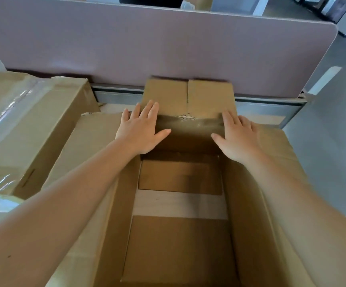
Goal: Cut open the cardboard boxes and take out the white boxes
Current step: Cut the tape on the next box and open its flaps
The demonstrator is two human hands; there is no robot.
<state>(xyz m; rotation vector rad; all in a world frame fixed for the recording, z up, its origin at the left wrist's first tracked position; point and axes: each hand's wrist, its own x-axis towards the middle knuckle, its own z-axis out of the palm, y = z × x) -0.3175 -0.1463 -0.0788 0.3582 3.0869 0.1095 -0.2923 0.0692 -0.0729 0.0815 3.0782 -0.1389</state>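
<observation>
While I lean over the open cardboard box [180,235], my left hand [141,131] and right hand [237,137] lie flat with fingers spread on its far rim — one at each corner, grasping nothing. The far flap [188,96] stands against the pink divider [168,44]. Inside I see only the brown bottom flaps — no white box. A taped box [29,125] sits to my left.

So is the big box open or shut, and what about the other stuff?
Big box: open, no white box seen inside.
Far flap: folded back, both hands pressing near it.
Left hand: flat, fingers spread.
Right hand: flat, fingers spread.
Taped box: shut, tape on.
</observation>
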